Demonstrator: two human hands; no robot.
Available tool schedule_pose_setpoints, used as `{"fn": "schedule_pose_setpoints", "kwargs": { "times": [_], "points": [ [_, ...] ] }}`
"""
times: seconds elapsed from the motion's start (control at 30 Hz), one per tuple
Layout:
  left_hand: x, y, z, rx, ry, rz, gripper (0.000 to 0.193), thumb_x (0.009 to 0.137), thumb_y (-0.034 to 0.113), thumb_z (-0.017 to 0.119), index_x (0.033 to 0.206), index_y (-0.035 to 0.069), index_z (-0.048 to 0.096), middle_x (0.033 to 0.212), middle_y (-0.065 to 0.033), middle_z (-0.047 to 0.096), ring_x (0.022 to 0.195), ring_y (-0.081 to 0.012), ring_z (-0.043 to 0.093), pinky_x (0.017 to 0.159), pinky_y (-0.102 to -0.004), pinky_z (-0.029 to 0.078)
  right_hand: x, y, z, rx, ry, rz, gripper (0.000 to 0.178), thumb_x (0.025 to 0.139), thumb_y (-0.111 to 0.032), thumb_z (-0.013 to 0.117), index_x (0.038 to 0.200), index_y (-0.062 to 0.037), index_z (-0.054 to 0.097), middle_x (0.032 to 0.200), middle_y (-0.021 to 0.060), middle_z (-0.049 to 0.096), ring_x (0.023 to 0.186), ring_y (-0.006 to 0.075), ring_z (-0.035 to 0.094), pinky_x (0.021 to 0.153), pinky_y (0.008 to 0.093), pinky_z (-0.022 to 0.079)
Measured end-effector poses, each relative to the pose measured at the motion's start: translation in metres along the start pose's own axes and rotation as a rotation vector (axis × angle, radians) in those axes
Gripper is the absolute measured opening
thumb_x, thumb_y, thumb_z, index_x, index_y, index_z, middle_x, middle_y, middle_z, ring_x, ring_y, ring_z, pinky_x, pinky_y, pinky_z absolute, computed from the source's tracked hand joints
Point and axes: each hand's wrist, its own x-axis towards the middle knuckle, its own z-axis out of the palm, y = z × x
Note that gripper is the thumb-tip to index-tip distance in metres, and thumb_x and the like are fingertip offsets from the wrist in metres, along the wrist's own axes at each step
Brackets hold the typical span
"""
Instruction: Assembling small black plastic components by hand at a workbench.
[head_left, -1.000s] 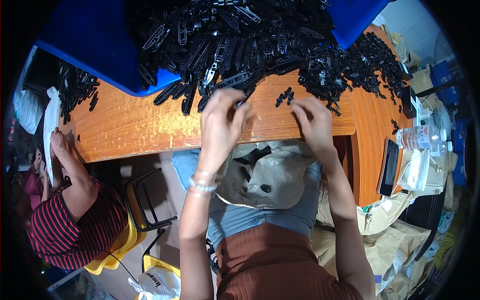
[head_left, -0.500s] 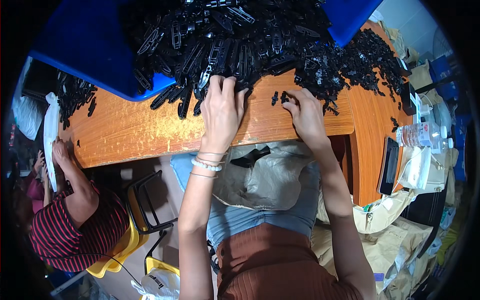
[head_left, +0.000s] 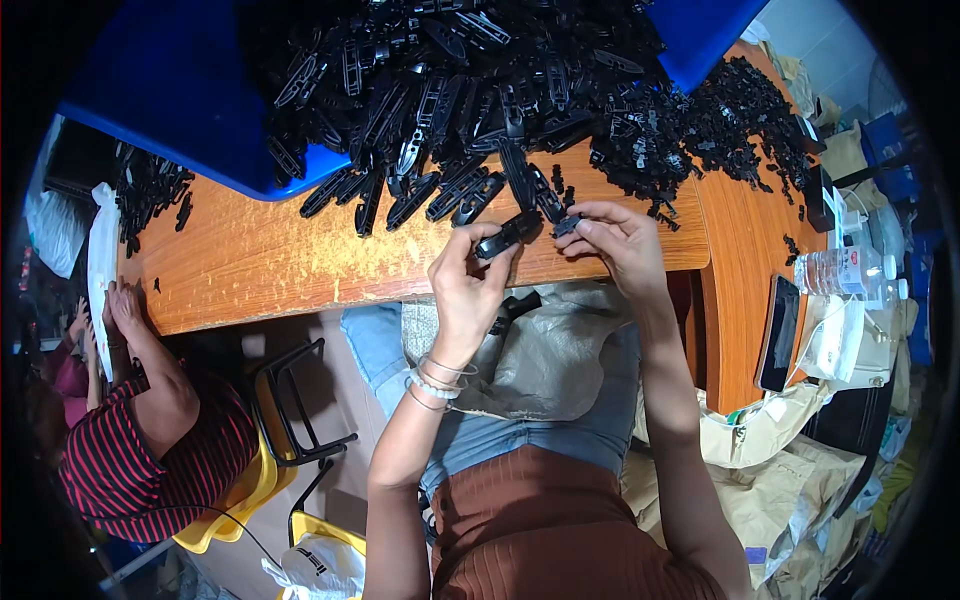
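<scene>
Between the thumb and fingers of my left hand (head_left: 468,285) is a long black plastic part (head_left: 507,236), tilted over the table's front edge. My right hand (head_left: 622,243) pinches a small black plastic clip (head_left: 568,226), close to the long part's far end but seemingly apart from it. Just beyond both hands, a heap of similar long black parts (head_left: 430,110) spills out toward me. To the right lies a pile of small black clips (head_left: 640,150). A few loose pieces rest on the wood between the heap and my right hand.
Blue bins (head_left: 170,110) flank the heap on the wooden table (head_left: 300,260). At right are a phone (head_left: 777,332) and plastic bottles (head_left: 845,270). A grey sack (head_left: 550,365) covers my lap. A person in a striped top (head_left: 160,450) sits at left.
My left hand has drawn back from the heap with a long black part. My right hand has lifted a small clip and come nearer, and several long parts have shifted at the heap's front.
</scene>
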Motion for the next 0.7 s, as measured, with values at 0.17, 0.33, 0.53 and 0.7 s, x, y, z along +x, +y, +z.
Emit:
{"fn": "schedule_pose_setpoints", "kwargs": {
  "times": [0.17, 0.33, 0.53, 0.7],
  "points": [
    [-0.003, 0.007, 0.002, -0.146, -0.161, -0.159, 0.02, 0.08, -0.009, 0.064, 0.097, -0.003, 0.055, 0.081, -0.0037, 0.063, 0.07, -0.0059, 0.059, 0.059, -0.0173, 0.048, -0.006, 0.009, 0.011, -0.036, 0.046, -0.015, 0.019, 0.089, -0.001, 0.054, 0.105, 0.0082, 0.06, 0.088, 0.0171, 0.066, 0.076, 0.0184, 0.066, 0.069, 0.0258, 0.055],
    [-0.009, 0.015, -0.001, -0.261, -0.261, -0.095, 0.023, 0.08, -0.009, 0.063, 0.102, -0.003, 0.056, 0.082, -0.0065, 0.065, 0.074, -0.0094, 0.064, 0.065, -0.0204, 0.052, -0.019, 0.008, 0.041, -0.075, 0.307, -0.069, 0.017, 0.089, 0.0, 0.053, 0.102, 0.0084, 0.061, 0.083, 0.0136, 0.065, 0.073, 0.0142, 0.063, 0.069, 0.024, 0.052],
    [-0.009, 0.046, 0.007, -0.701, -0.079, -0.395, 0.032, 0.079, -0.011, 0.063, 0.109, -0.002, 0.057, 0.083, -0.0042, 0.065, 0.074, -0.0063, 0.062, 0.065, -0.0185, 0.05, -0.033, 0.002, 0.048, -0.09, 0.211, -0.181, 0.013, 0.086, 0.004, 0.057, 0.096, 0.0069, 0.064, 0.093, 0.0101, 0.063, 0.083, 0.0132, 0.061, 0.074, 0.0226, 0.049],
    [-0.01, 0.032, -0.008, -0.305, -0.364, -0.326, 0.026, 0.078, -0.011, 0.064, 0.103, -0.006, 0.058, 0.086, -0.0071, 0.066, 0.073, -0.012, 0.066, 0.068, -0.0177, 0.053, -0.04, -0.001, 0.048, -0.419, 0.197, -0.313, 0.013, 0.082, 0.004, 0.06, 0.093, 0.0028, 0.065, 0.094, 0.0096, 0.062, 0.084, 0.0147, 0.06, 0.074, 0.0255, 0.047]
  ]
}}
